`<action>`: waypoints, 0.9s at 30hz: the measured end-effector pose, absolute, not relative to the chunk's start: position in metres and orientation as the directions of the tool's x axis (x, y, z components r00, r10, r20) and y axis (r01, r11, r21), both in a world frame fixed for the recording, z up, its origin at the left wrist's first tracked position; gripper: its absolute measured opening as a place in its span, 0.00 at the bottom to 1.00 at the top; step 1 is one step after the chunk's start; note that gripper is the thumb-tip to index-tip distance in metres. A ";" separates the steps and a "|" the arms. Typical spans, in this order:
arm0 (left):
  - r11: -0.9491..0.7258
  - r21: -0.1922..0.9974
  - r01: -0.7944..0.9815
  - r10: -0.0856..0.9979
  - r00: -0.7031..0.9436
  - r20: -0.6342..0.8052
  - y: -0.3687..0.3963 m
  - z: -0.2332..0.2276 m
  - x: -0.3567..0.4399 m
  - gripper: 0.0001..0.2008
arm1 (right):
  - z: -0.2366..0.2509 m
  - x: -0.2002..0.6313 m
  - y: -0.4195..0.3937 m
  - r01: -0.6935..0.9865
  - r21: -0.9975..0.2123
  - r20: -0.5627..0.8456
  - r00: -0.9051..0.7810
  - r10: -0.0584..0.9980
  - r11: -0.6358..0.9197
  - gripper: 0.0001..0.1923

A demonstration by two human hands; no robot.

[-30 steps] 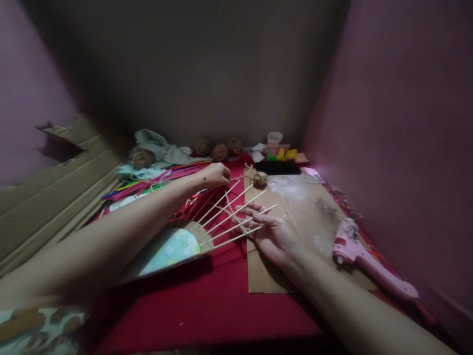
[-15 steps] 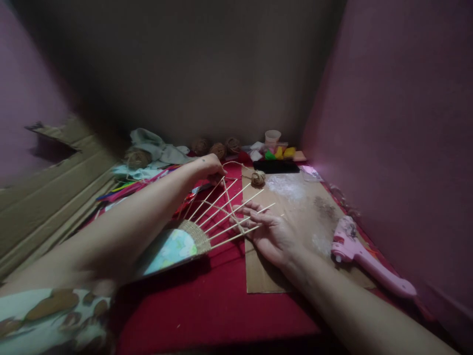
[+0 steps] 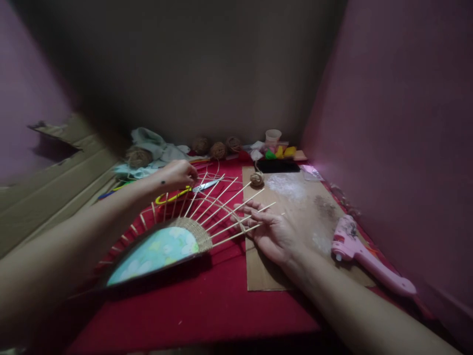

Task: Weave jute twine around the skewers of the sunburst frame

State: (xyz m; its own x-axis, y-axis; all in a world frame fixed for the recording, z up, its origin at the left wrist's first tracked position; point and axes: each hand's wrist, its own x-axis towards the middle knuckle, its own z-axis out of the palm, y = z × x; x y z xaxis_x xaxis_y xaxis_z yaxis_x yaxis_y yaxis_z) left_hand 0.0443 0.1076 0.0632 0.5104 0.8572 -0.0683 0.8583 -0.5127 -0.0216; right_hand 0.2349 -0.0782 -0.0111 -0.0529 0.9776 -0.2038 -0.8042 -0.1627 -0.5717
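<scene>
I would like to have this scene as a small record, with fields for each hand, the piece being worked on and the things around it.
Left hand: curled near the scissors; its grip is unclear
Right hand: palm up, at the right-end sticks
Piece: woven band around a blue-green panel, with sticks fanning outward
Twine: laid across several sticks
Cardboard sheet: bears a small twine ball and a pink glue gun
Surface: red cloth
Far side: plastic cup, pale fabric
</scene>
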 end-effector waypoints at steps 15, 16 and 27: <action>-0.502 0.122 0.856 0.864 0.503 0.031 0.106 0.027 0.004 0.12 | -0.010 0.243 -0.078 -0.800 -0.581 -0.223 -0.022 0.975 -0.151 0.15; -0.496 0.148 0.855 0.867 0.498 0.028 0.105 0.027 0.004 0.12 | -0.008 0.243 -0.079 -0.803 -0.577 -0.236 -0.011 0.972 -0.149 0.16; -0.418 0.316 0.852 0.896 0.444 -0.012 0.105 0.025 0.014 0.11 | 0.002 0.255 -0.089 -0.720 -0.686 -0.427 0.285 0.858 -0.102 0.10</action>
